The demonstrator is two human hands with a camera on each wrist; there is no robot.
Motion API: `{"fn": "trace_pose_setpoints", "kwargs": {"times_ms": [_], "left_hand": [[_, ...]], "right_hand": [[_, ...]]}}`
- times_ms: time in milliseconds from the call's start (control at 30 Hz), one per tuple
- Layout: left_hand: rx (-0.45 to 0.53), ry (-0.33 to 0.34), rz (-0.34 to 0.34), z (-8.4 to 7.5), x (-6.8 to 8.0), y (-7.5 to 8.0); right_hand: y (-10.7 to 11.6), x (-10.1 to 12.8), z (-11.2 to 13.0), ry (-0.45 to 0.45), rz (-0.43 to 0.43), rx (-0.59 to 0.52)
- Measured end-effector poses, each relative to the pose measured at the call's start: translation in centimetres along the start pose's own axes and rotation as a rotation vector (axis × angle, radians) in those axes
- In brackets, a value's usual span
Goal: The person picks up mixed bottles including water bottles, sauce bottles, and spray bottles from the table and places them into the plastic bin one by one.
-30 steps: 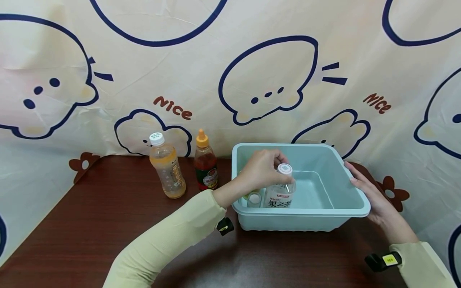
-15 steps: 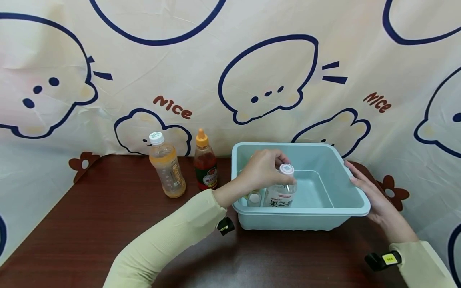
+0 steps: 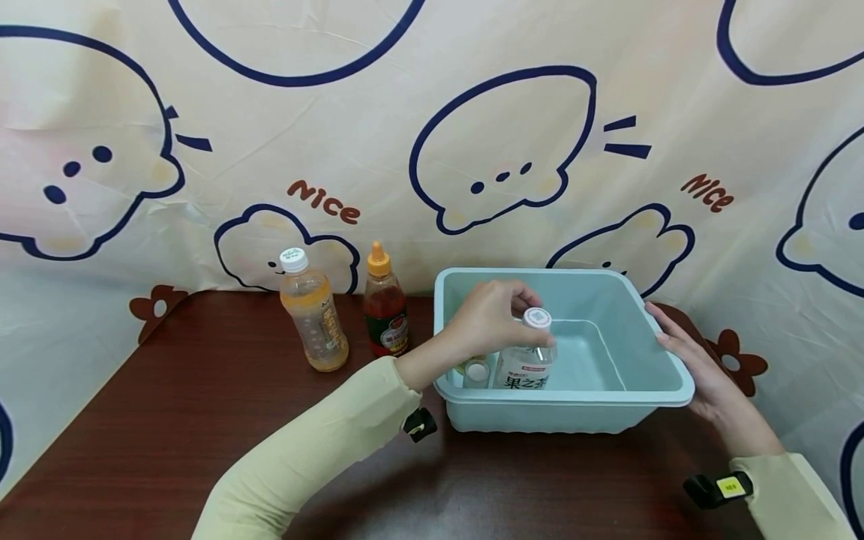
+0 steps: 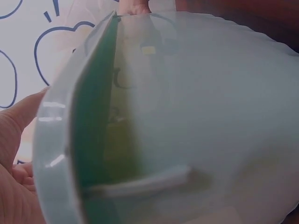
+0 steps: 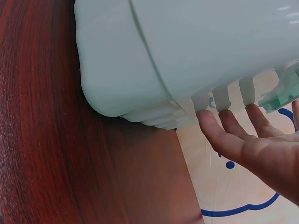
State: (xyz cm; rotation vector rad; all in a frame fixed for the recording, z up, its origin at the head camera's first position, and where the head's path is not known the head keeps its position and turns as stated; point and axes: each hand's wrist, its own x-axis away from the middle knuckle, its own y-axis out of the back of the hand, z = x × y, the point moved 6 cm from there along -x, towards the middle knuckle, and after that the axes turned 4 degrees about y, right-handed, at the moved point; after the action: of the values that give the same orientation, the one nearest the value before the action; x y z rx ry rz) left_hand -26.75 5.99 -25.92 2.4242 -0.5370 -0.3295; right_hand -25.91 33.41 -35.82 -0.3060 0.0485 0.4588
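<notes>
Inside the pale blue plastic bin (image 3: 570, 412), my left hand (image 3: 496, 319) grips a clear drink bottle (image 3: 525, 371) near its neck, just below the white cap. The bottle stands nearly upright with a white label facing me. Beside it, a smaller container with a pale cap (image 3: 476, 371) is partly hidden by the bin's front wall. On the bin's right side rests my right hand (image 3: 702, 367), thumb at the rim. Seen from the right wrist, its fingertips (image 5: 208, 121) touch the outer wall. The left wrist view mostly shows the bin's wall (image 4: 210, 102).
Left of the bin, a bottle with a white cap and orange residue (image 3: 313, 322) stands on the dark wooden table (image 3: 169, 420). Next to it is a squeeze bottle of red sauce with an orange nozzle (image 3: 387, 322). A printed cloth (image 3: 378, 135) hangs behind.
The clear bottle and left hand have shifted very slightly to the right within the bin. The right hand and bin have stayed in place.
</notes>
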Motion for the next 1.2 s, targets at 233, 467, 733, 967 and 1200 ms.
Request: {"fn": "trace_pose_setpoints", "kwargs": {"times_ms": [233,467,733,967,1200], "left_hand": [[0.006,0.0,-0.007,0.1,0.3,0.6],[0.01,0.015,-0.019,0.3,0.3,1.2],[0.021,0.011,-0.042,0.6,0.4,2.0],[0.033,0.035,-0.05,1.0,0.4,2.6],[0.034,0.055,-0.092,1.4,0.5,3.5]], "right_hand": [[0.2,0.0,-0.1,0.0,-0.013,0.029],[0.2,0.1,-0.1,0.003,-0.02,0.043],[0.2,0.1,-0.1,0.005,-0.018,0.036],[0.2,0.0,-0.1,0.005,-0.014,0.028],[0.2,0.0,-0.1,0.005,-0.017,0.03]]}}
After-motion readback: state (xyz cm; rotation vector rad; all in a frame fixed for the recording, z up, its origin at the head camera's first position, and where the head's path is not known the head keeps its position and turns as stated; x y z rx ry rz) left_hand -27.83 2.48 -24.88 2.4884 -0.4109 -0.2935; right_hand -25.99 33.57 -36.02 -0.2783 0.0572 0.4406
